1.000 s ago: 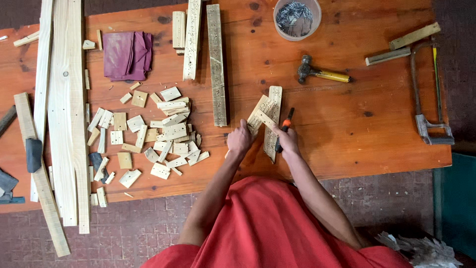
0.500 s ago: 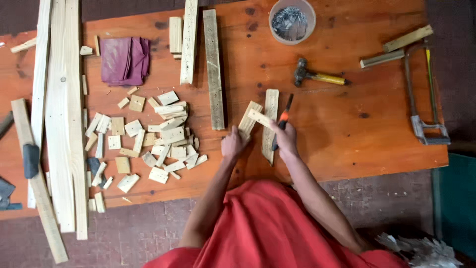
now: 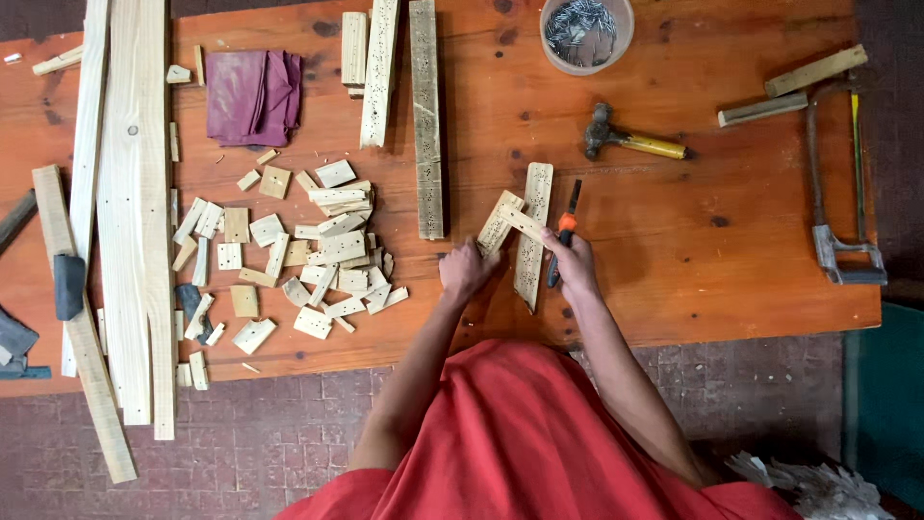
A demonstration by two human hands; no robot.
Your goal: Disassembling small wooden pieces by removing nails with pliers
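L hand [image 3: 469, 269] is clenched on the near end of a short strip [image 3: 499, 223], R hand [image 3: 572, 262] pinches a cross strip [image 3: 523, 223] laid over it and the long strip [image 3: 532, 234], prob. to keep the three lined up; pliers [image 3: 565, 231] lie touching the R fingers, within reach. Left of the L fingers, a scatter of offcuts [image 3: 308, 255]. Farther beyond the fingers, hammer [image 3: 630, 142], then a clear tub [image 3: 587, 34] full of nails [image 3: 579, 21].

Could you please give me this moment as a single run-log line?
left hand: on short wood strip | right hand: holding pliers, touching long wood strip | hammer: idle
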